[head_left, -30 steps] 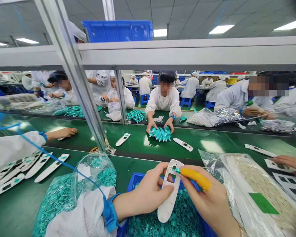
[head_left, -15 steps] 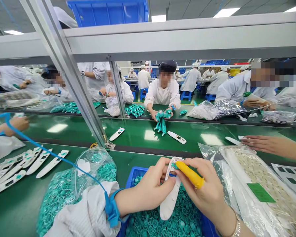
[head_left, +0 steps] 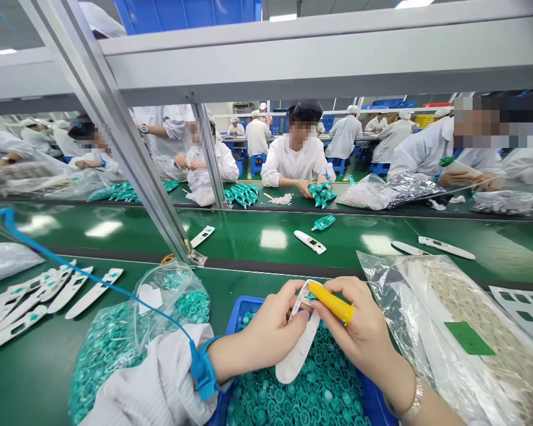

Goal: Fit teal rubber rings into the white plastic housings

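Note:
My left hand [head_left: 273, 328] grips a white plastic housing [head_left: 298, 350], long and rounded like half a thermometer shell, with its hollow side turned up. My right hand [head_left: 357, 322] is closed at the housing's upper end, and a yellow finger cot [head_left: 333, 304] covers one finger. Under that fingertip a small teal plastic button [head_left: 310, 294] shows inside the shell, partly hidden. Both hands are above a blue bin [head_left: 237, 313] full of small teal buttons and rings [head_left: 302, 393]. A blue wrist strap [head_left: 203, 368] with a cord sits on my left wrist.
Left stand a bag of teal parts [head_left: 106, 349] and several white housings [head_left: 93, 293]. To the right lies a clear bag of parts [head_left: 466, 313]. Beyond runs a green conveyor [head_left: 249, 234] carrying white shells and a teal piece [head_left: 323, 222]. A metal post [head_left: 128, 142] rises at left; co-workers sit opposite.
My hands keep hold of the housing, which has shifted slightly left and up. Co-workers' hands at both sides have left view. The person opposite has moved the teal bunch right; a teal piece lies on the conveyor.

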A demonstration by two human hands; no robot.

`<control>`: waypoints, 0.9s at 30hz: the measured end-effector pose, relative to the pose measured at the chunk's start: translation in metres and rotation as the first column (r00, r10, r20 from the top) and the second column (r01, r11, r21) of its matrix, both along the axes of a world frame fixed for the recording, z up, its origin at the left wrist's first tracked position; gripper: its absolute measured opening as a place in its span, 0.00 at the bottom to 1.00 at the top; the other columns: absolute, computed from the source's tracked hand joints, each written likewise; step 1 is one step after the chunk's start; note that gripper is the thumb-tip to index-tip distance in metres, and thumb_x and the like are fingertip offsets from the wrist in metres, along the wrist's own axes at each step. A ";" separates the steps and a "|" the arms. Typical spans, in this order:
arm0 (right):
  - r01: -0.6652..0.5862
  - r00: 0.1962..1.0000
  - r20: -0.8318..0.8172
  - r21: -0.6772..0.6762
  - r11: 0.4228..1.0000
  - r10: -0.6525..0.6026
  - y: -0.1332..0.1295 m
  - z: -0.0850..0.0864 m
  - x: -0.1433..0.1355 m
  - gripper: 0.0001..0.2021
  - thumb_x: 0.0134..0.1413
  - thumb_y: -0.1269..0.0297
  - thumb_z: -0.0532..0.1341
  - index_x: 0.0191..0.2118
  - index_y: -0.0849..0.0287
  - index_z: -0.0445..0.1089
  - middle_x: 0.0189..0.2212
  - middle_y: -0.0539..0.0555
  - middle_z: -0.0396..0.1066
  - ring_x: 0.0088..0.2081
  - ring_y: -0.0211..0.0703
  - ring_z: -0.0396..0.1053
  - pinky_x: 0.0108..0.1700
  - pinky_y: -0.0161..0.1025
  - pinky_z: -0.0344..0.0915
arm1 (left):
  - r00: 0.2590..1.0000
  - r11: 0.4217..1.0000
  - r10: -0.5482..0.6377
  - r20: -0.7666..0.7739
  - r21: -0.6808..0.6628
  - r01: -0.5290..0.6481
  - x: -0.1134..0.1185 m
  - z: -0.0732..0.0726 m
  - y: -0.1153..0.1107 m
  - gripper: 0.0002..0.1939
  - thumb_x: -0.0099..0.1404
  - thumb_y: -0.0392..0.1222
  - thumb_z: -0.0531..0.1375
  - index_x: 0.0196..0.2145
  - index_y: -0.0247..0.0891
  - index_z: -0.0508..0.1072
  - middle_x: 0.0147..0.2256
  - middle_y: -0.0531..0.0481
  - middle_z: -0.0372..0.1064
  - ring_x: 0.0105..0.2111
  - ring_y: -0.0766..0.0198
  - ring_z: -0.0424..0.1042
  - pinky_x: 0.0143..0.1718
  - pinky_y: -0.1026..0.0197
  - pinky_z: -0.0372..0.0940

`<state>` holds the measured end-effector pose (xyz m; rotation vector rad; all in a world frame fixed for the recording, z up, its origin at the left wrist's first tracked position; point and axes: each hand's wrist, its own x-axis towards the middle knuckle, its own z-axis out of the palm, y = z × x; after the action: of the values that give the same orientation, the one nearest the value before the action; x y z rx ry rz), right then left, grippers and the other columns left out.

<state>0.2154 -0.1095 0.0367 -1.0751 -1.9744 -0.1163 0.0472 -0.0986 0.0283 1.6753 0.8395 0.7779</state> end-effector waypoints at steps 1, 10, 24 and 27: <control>0.018 1.000 -0.015 0.013 1.000 -0.018 0.000 -0.001 -0.001 0.05 0.54 0.67 0.58 0.38 0.56 0.62 0.30 0.51 0.66 0.33 0.43 0.65 0.35 0.42 0.62 | 1.000 1.000 0.006 0.008 0.004 -0.006 0.000 -0.001 0.000 0.15 0.64 0.37 0.49 0.49 0.41 0.59 0.25 0.56 0.59 0.21 0.71 0.54 0.21 0.69 0.49; 0.078 0.997 -0.014 0.201 0.977 -0.077 -0.001 -0.009 -0.003 0.13 0.52 0.69 0.60 0.44 0.56 0.62 0.37 0.55 0.64 0.39 0.47 0.64 0.39 0.46 0.62 | 0.991 0.999 -0.003 0.132 -0.031 0.008 0.001 0.008 -0.008 0.14 0.66 0.43 0.50 0.49 0.41 0.60 0.26 0.56 0.60 0.21 0.72 0.53 0.21 0.68 0.49; 0.072 0.995 -0.082 0.216 0.974 -0.055 -0.002 -0.012 -0.002 0.17 0.50 0.71 0.61 0.47 0.56 0.61 0.36 0.55 0.64 0.38 0.46 0.64 0.38 0.45 0.64 | 0.991 0.974 0.136 -0.009 0.187 -0.132 0.002 0.007 -0.006 0.13 0.67 0.48 0.49 0.43 0.39 0.66 0.23 0.56 0.61 0.22 0.70 0.58 0.25 0.66 0.52; 0.044 0.998 -0.044 0.213 0.976 -0.035 -0.002 -0.012 -0.004 0.19 0.49 0.73 0.61 0.48 0.55 0.62 0.38 0.55 0.65 0.41 0.47 0.64 0.41 0.47 0.65 | 0.990 0.976 0.139 0.031 0.163 -0.142 0.002 0.004 -0.004 0.13 0.68 0.46 0.48 0.42 0.38 0.66 0.26 0.54 0.65 0.24 0.69 0.61 0.26 0.66 0.54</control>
<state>0.2113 -0.1116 0.0250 -0.9688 -1.8573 -0.3185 0.0497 -0.1025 0.0322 1.7637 0.9075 0.9824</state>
